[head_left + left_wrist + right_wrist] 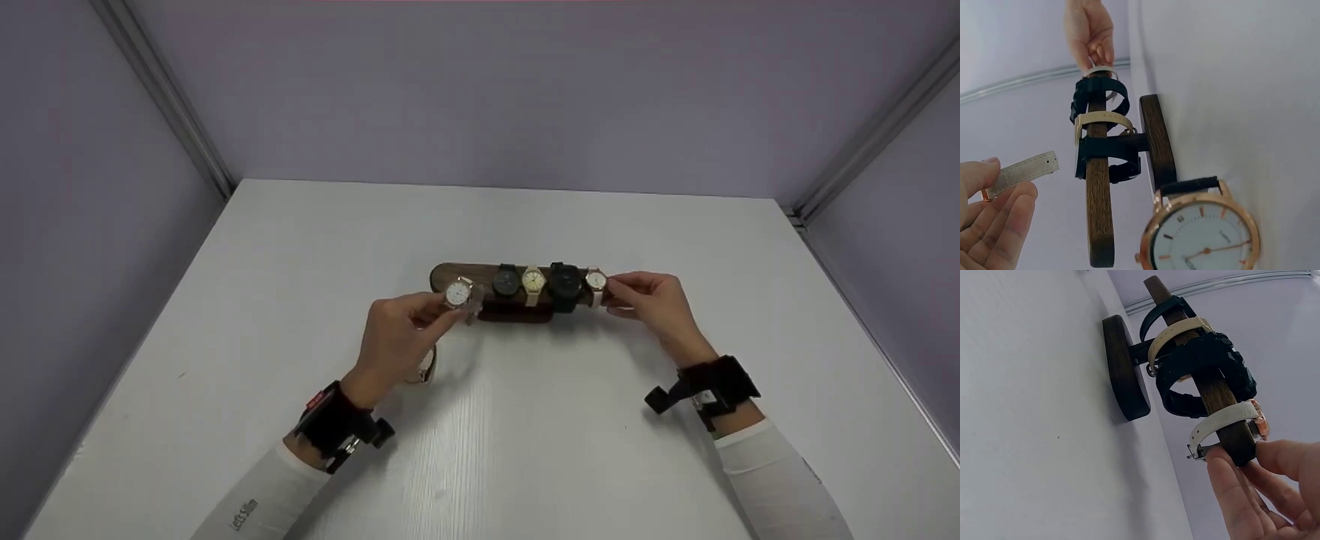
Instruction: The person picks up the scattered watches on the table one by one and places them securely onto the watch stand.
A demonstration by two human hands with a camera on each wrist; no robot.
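left hand (397,334) pinches a white-dial watch (458,292) with a pale strap (1022,172) by its case, just off the left end of the wooden watch stand (450,275), fingers curled round it; another white-dial watch (1203,236) with a rose-gold rim and black strap lies on the white desk (525,435) under that hand. right hand (654,301) pinches the white-strap watch (595,282) at the right end of the stand's bar, fingertips (1230,478) against strap and bar end. between the hands the bar carries a black watch (506,283), a cream-dial watch (533,281) and a bulky black watch (564,285); the stand sits mid-desk.
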